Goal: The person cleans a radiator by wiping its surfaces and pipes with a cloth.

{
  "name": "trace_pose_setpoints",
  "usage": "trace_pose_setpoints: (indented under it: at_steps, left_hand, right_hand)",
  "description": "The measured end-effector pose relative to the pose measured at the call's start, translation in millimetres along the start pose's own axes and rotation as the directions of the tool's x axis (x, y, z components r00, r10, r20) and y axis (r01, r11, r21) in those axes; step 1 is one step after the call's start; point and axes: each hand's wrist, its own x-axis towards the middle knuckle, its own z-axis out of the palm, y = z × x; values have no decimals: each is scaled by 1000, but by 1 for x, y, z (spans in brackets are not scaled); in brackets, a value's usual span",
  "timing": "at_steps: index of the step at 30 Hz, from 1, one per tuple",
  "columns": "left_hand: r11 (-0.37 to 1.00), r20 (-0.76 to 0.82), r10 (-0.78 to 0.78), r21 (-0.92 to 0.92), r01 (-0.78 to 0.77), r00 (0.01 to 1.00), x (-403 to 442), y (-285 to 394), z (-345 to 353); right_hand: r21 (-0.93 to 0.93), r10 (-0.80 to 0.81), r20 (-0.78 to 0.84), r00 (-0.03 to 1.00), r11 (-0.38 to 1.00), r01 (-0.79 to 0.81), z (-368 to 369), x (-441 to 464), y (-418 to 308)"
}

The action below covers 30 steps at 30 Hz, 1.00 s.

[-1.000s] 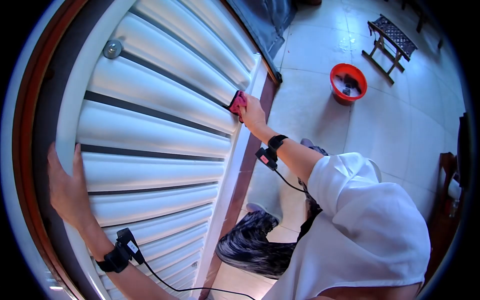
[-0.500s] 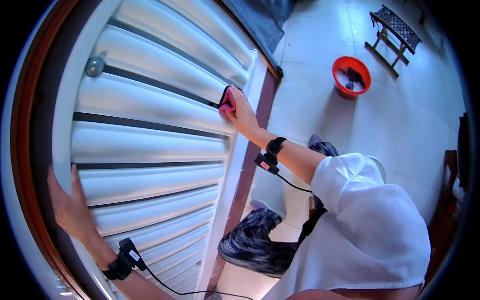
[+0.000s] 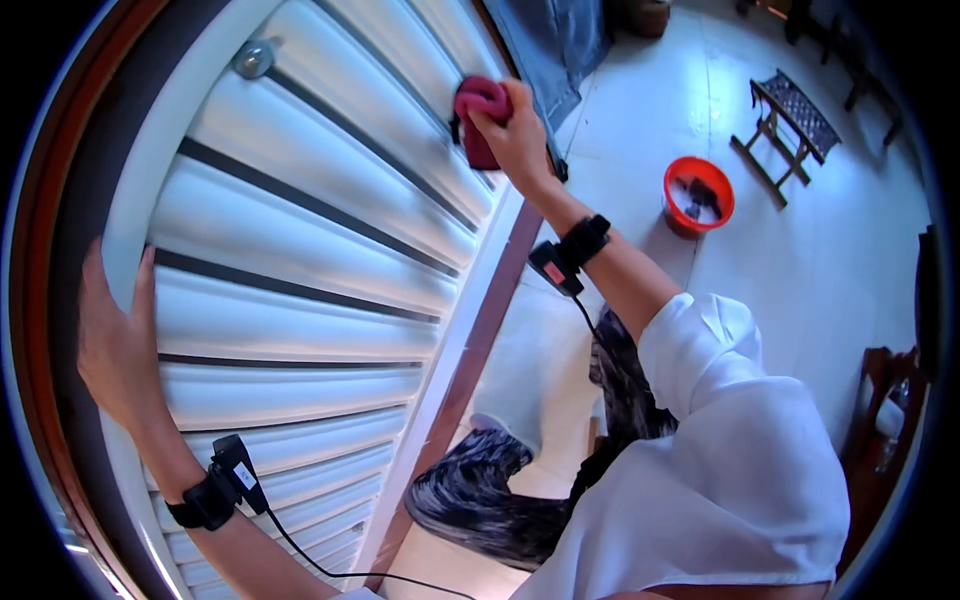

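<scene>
A white louvred door [image 3: 290,230] fills the left half of the view, its slats running across with dark gaps between them. My right hand [image 3: 522,145] is closed round a folded dark pink cloth [image 3: 482,125], which lies against the slats near the door's right-hand edge. At the opposite edge, my left hand [image 3: 118,350] grips the white door frame, thumb on the near face and fingers going round the outer side, partly hidden. A round metal knob [image 3: 254,58] sits on the frame above that hand.
An orange-red bucket [image 3: 698,190] with whitish water and dark cloth in it stands on the tiled floor. Beyond it is a small folding stool [image 3: 790,125]. Dark blue fabric [image 3: 560,60] hangs beside the door's upper end. Wooden furniture [image 3: 880,400] stands at the right.
My right hand has moved up along the slats with the cloth. The left hand sits higher in the view, still on the door's edge, and the whole view has shifted.
</scene>
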Motion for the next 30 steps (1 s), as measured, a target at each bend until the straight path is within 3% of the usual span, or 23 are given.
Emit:
trace_pose_setpoints:
  at_steps: [1,3,5,7,11,13,15,17,20,21,22,23,24,27,28,29,30]
  left_hand:
    - [1000,23,1,-27,-1,1000,0,0,-1]
    - [999,22,-34,-31,34,999,1,4,-5]
    - [1000,-15,-6,-12,6,1000,0,2,-2]
    - [1000,-42,-6,3,6,999,-1,0,-1]
    - [992,-67,55,118,-46,996,-3,-4,0]
    - [994,-58,45,107,-39,997,-4,-6,3]
    - [993,-97,59,106,-48,994,-4,-12,5]
    - [965,78,253,45,-257,964,-11,-48,32]
    - [717,266,452,460,-524,852,-1,-53,21]
    - [874,125,432,189,-448,893,-2,-42,21]
    - [926,-3,361,-116,-359,932,-2,-29,20]
    - [869,-100,249,-417,-267,963,-2,-16,17]
    - [710,-155,106,-680,-184,982,-2,-4,14]
    - [491,-202,-37,-857,-158,979,3,11,-4]
    - [848,-111,49,-521,-100,993,8,12,-25]
    - [996,13,76,-52,-75,997,8,11,-36]
    - [996,22,74,-51,-73,997,7,6,-31]
  right_hand:
    - [65,-163,-48,985,984,166,10,15,-14]
    - [101,-342,-94,935,931,351,29,44,-43]
    - [136,-396,-84,914,904,405,41,65,-66]
    - [50,-550,-143,823,826,561,57,85,-77]
    - [-109,-484,1,875,870,481,57,70,-66]
    - [-117,-429,51,902,894,432,50,55,-52]
    - [-240,-379,113,919,887,395,40,39,-36]
    - [-254,-363,166,917,883,395,31,23,-14]
    - [-371,-258,283,924,859,353,20,-8,28]
    - [-370,-256,295,921,858,357,18,-17,44]
    - [-419,-217,326,920,839,347,16,-27,60]
    - [-467,-176,353,919,818,336,14,-36,75]
    - [-465,-172,360,917,819,336,11,-45,89]
    - [-533,-70,444,893,781,326,6,-61,113]
    - [-561,-39,456,889,763,322,8,-62,114]
    - [-588,-11,471,882,742,323,9,-62,114]
    - [-615,38,524,851,708,347,9,-56,115]
